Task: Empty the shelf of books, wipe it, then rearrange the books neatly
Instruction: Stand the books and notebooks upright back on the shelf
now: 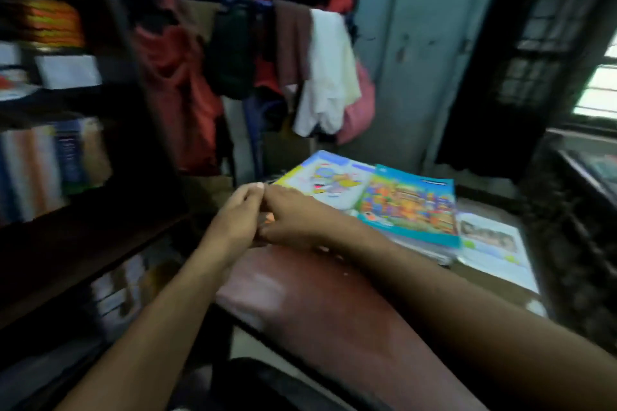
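Head view is showing your books (405,207) lying in a loose pile on the far end of the brown table (300,304), a teal-edged one on top, a pale one beside it and a flat sheet (494,247) sticking out at the right. Your left hand (233,222) and right hand (293,220) are meeting just in front of the pile, fingers touching each other; whether they are pinching anything I cannot tell (the frame is blurred). To your left the dark shelf (110,237) is still carrying upright books (50,163) on its middle level. Behind the table, clothes (320,70) are hanging on a rack beside a pale cupboard (427,43).
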`<state>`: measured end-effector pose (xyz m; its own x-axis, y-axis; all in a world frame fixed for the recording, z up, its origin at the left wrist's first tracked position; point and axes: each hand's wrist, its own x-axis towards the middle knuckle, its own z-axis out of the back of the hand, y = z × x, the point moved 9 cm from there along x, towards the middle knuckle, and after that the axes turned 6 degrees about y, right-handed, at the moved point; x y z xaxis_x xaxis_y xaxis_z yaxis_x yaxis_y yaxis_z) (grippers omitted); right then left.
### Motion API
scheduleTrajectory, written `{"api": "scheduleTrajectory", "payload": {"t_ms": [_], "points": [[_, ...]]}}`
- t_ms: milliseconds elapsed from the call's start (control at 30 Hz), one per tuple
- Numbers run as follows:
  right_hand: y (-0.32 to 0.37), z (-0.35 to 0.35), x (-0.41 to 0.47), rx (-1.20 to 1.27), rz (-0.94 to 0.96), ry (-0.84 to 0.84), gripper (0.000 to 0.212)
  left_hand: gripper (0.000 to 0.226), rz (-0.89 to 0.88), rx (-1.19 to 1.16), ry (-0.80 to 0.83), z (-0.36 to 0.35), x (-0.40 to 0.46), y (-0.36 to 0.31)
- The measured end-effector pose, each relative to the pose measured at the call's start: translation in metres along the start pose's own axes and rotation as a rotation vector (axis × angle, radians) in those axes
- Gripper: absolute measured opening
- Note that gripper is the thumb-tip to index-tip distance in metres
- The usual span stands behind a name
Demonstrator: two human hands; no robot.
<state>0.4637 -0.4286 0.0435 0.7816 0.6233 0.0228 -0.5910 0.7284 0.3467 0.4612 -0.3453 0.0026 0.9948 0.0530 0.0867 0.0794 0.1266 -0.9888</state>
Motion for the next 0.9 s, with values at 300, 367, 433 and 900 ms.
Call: {"api": "scheduleTrajectory", "payload": {"t_ms": [300, 367, 433, 900], "points": [[-0.125, 0.041, -0.142, 0.125, -0.186, -0.173, 0.051, 0.044, -0.013, 0.13, 0.292, -0.174, -0.017, -0.017], [-0.153, 0.055, -0.173, 0.146, -0.222, -0.279, 0.048, 0.029, -0.067, 0.095, 0.387, -0.199, -0.035, -0.022], [-0.198, 0.074, -0.208, 0.175, -0.322, -0.47, 0.037, 0.038, -0.087, 0.088, 0.484, -0.222, -0.053, -0.02], [-0.372, -0.026, -0.352, 0.651, -0.723, -0.9, 0.03, 0.09, -0.237, 0.796, 0.917, -0.346, -0.077, 0.07]]}}
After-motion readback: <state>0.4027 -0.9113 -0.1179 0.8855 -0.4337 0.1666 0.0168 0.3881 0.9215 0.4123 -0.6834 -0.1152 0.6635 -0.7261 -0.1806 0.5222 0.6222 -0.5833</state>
